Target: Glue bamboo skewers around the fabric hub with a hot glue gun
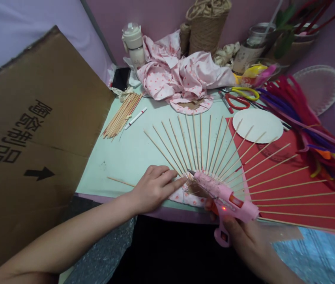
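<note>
My right hand (241, 232) grips a pink hot glue gun (226, 193), whose small light glows orange. Its metal nozzle points left, over the inner ends of many thin wooden sticks (201, 142) spread out like a fan. The sticks meet at a round, pink-patterned fabric-covered piece (186, 196) with a brown middle, near the table's front edge. My left hand (154, 187) lies palm down with fingers stretched, their tips touching the piece and the stick ends just left of the nozzle. One stick (120, 181) runs beneath this hand, partly hidden.
A large cardboard sheet (45, 110) stands at left. Behind the fan are bundled sticks (122, 116), a marker (135, 118), crumpled pink cloth (182, 71), a bottle (134, 47) and scissors (238, 101). Red paper (279, 165), a white disc (257, 125) and fuzzy coloured stems (300, 106) lie right.
</note>
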Demonstrator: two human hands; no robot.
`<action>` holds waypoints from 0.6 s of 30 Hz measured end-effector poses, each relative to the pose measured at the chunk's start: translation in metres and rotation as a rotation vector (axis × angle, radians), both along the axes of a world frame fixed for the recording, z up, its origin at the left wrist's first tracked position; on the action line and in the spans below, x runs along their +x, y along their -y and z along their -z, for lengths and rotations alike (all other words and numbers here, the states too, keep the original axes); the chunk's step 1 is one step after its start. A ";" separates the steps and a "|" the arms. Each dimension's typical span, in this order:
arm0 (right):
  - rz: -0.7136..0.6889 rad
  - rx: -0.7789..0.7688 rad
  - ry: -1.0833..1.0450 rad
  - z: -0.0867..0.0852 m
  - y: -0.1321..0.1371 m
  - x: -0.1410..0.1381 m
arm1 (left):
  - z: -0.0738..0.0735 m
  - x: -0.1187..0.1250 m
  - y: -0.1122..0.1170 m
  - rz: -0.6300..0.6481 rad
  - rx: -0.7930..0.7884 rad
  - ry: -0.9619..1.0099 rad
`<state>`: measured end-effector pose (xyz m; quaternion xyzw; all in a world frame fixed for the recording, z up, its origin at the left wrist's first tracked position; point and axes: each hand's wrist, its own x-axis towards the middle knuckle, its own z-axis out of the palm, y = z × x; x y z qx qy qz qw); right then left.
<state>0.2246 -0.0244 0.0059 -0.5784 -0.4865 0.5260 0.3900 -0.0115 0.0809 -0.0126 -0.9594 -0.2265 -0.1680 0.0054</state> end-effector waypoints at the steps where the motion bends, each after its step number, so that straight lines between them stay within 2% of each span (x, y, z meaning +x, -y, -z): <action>1: 0.008 0.000 0.009 0.000 0.000 0.000 | 0.000 -0.001 0.000 -0.009 0.000 0.010; 5: 0.026 -0.082 -0.031 -0.003 0.002 -0.003 | 0.002 -0.002 -0.001 -0.040 -0.007 0.010; 12: 0.089 -0.094 -0.028 -0.002 0.003 -0.006 | 0.008 -0.004 -0.008 -0.077 -0.065 0.040; 18: 0.016 -0.051 0.031 -0.006 0.000 -0.004 | 0.012 -0.006 -0.015 -0.077 -0.084 0.110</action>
